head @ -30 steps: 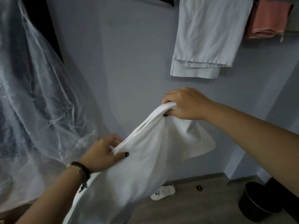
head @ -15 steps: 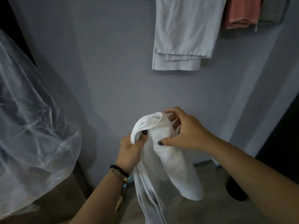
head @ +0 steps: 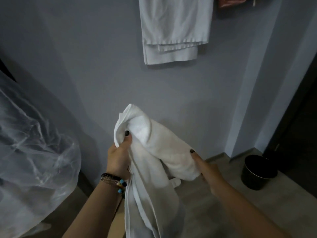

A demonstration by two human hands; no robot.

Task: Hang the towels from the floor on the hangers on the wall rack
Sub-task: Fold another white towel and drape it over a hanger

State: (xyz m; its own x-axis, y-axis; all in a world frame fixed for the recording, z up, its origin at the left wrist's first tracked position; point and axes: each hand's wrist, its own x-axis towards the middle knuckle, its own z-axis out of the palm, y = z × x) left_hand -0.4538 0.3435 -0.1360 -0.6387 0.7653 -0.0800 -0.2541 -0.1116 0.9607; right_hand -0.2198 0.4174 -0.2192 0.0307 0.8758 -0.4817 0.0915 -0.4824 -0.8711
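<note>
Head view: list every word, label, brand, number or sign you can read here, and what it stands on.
None: no readable text shows anywhere in this frame.
The held white towel, the hanging white towel, the black bin and the plastic sheet show no visible print.

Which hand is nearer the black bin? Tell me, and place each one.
Right. The right hand holds the towel's lower fold just left of the black bin. The left hand grips the towel's bunched top farther left, across the towel from the bin.

Dim, soft light; slight wide-angle edge distortion.
</note>
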